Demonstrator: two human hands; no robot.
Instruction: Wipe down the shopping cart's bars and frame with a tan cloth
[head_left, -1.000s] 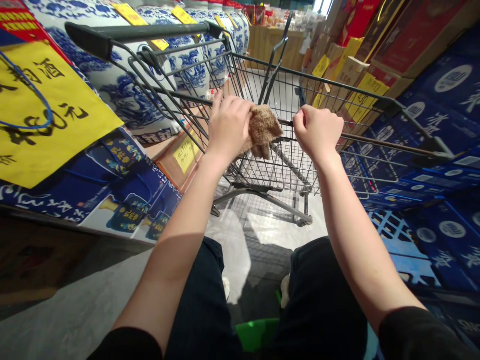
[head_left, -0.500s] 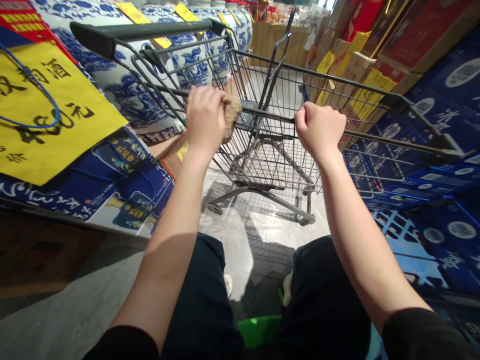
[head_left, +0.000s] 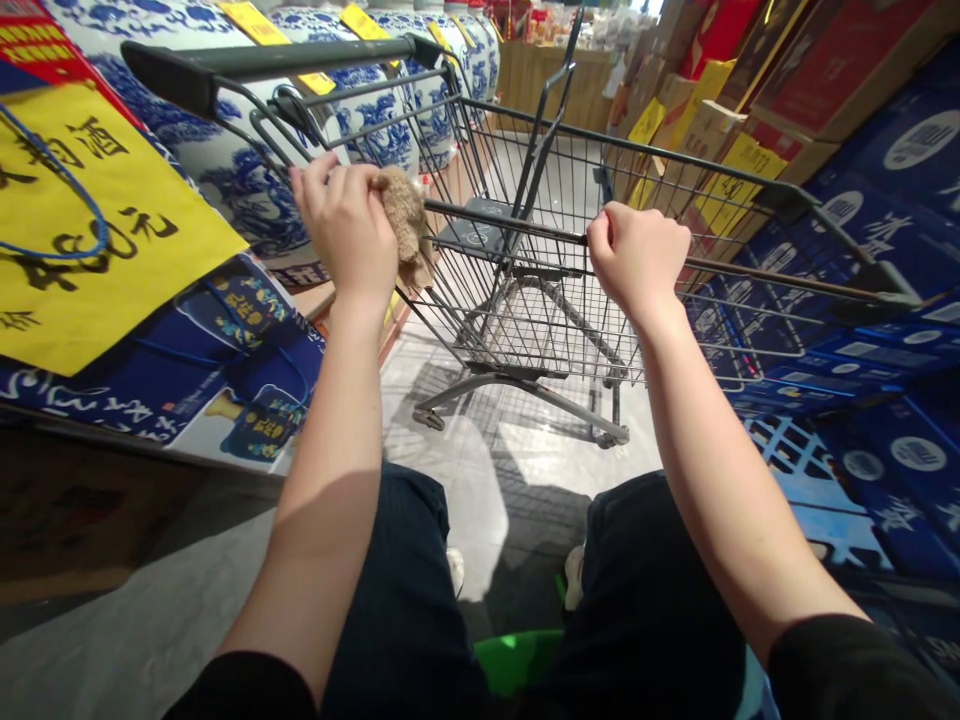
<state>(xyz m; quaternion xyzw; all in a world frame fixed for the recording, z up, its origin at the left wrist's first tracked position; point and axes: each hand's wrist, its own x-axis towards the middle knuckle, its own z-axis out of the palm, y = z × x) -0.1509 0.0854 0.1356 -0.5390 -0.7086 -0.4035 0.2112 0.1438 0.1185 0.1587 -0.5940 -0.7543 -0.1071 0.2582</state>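
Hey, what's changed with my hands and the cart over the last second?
The left hand, holding the brown cloth, slid left along the top rail of the cart, away from the right hand, to the corner near the handle. The right hand stayed clenched on the rail, and the cart stayed put.

The glossy grey tiled floor [head_left: 517,470] carries a wire shopping cart [head_left: 555,320] standing on its wheels in the aisle, with stacked blue cartons [head_left: 900,460] and a blue plastic pallet [head_left: 784,465] along its right and a dark low plinth [head_left: 90,510] along its left.
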